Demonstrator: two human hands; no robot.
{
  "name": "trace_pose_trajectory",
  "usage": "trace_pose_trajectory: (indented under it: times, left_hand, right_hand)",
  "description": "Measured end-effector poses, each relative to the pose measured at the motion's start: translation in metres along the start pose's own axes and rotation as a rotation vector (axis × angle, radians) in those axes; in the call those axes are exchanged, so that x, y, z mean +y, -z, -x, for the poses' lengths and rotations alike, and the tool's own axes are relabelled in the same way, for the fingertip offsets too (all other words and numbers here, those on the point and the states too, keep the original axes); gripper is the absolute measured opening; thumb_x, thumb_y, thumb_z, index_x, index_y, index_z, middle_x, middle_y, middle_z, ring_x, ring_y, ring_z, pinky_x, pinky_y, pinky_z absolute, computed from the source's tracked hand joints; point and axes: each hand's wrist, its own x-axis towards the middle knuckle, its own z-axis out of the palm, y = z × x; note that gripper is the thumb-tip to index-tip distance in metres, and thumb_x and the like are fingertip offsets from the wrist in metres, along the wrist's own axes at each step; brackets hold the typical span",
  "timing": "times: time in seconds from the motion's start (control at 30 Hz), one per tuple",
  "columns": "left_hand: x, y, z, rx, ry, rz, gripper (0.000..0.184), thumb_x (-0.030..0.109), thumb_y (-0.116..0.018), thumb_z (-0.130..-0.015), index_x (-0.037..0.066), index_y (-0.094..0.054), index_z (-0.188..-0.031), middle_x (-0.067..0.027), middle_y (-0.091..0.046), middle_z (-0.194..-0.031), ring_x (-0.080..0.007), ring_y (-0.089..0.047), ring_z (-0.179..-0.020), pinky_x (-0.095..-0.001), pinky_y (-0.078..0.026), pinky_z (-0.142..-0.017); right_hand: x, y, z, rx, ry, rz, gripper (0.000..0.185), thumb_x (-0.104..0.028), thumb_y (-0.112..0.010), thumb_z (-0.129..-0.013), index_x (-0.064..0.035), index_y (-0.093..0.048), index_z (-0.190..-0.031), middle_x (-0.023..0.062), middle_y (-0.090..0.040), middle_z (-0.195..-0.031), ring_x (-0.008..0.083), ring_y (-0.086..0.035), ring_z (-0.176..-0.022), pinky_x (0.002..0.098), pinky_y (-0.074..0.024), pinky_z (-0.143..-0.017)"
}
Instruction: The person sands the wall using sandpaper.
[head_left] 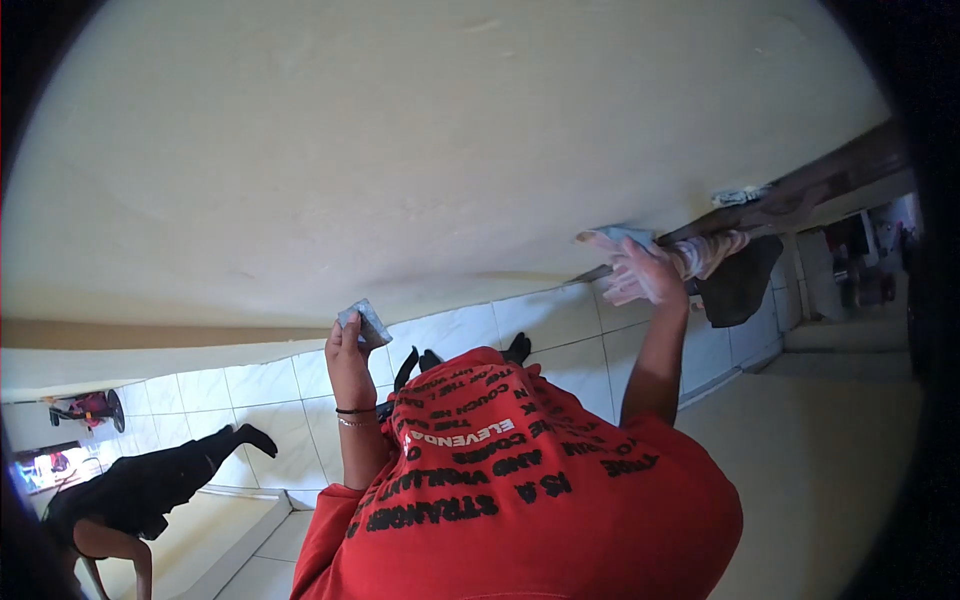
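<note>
In front of a cream wall (400, 170), my left hand (348, 350) pinches a small flat grey square piece (367, 322) between thumb and fingers. Its material is not clear; it is held a little away from the wall's lower part. On the right, my right hand (645, 275) is at the wall beside the dark wooden edge. Its fingers are smeared by motion. Under them a light-blue cloth-like piece (630, 235) shows against the wall, partly covered by the hand. A pale striped cloth (712, 252) hangs just beyond the wrist.
A dark cloth (742, 283) hangs near the brown wooden frame (830, 185); a small crumpled item (740, 196) rests on the frame. White floor tiles (560, 318) run below the wall. At left, another person in black (150, 485) stands near a doorway.
</note>
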Motion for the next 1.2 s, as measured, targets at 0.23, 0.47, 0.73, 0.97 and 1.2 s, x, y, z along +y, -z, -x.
trace_pose_trajectory:
  times: [0.23,0.47,0.73,0.97,1.2]
  left_hand:
    - [0.011,0.026,-0.016,-0.131,0.053,-0.106,0.023,0.022,-0.051,-0.085,0.002,-0.056,-0.095,-0.0024,-0.057,-0.084,-0.0094,-0.054,-0.074,-0.0250,-0.046,-0.066]
    - [0.012,-0.027,-0.012,-0.764,0.341,-0.322,0.028,0.024,-0.048,-0.087,0.000,-0.055,-0.101,-0.0054,-0.059,-0.089,-0.0124,-0.054,-0.083,-0.0265,-0.042,-0.077]
    - [-0.009,-0.050,-0.012,-0.908,0.678,-0.103,0.023,0.020,-0.048,-0.087,0.000,-0.055,-0.095,-0.0069,-0.059,-0.088,-0.0145,-0.055,-0.080,-0.0262,-0.043,-0.077]
    - [-0.032,-0.091,-0.002,-0.668,0.367,-0.158,0.023,0.020,-0.049,-0.088,-0.001,-0.059,-0.089,-0.0024,-0.060,-0.076,-0.0079,-0.054,-0.065,-0.0216,-0.044,-0.060]
    - [-0.047,-0.138,0.008,-0.739,0.224,-0.296,0.023,0.022,-0.050,-0.087,0.001,-0.059,-0.087,-0.0001,-0.057,-0.071,-0.0065,-0.052,-0.058,-0.0218,-0.045,-0.051]
  right_hand:
    - [0.085,-0.105,-0.047,0.199,-0.104,0.877,0.046,-0.044,-0.047,-0.083,-0.0052,-0.056,-0.106,0.0174,-0.057,-0.105,0.0259,-0.055,-0.085,0.0379,-0.0419,-0.077]
    - [0.041,-0.187,-0.016,-0.508,0.198,0.381,0.041,-0.035,-0.046,-0.087,0.0000,-0.052,-0.108,0.0120,-0.059,-0.090,0.0165,-0.052,-0.080,0.0279,-0.0406,-0.075]
    - [0.049,-0.159,0.005,-0.541,0.276,0.168,0.037,-0.031,-0.053,-0.084,0.0000,-0.052,-0.105,0.0061,-0.058,-0.090,0.0136,-0.051,-0.083,0.0280,-0.0403,-0.076]
    - [0.058,-0.139,0.002,-0.082,0.318,-0.388,0.039,-0.031,-0.054,-0.084,-0.0017,-0.048,-0.109,0.0040,-0.054,-0.092,0.0117,-0.051,-0.085,0.0263,-0.0405,-0.076]
    - [0.063,-0.134,0.000,0.116,0.440,-0.740,0.051,-0.038,-0.043,-0.088,-0.0024,-0.033,-0.123,0.0025,-0.046,-0.108,0.0108,-0.041,-0.100,0.0285,-0.0313,-0.089]
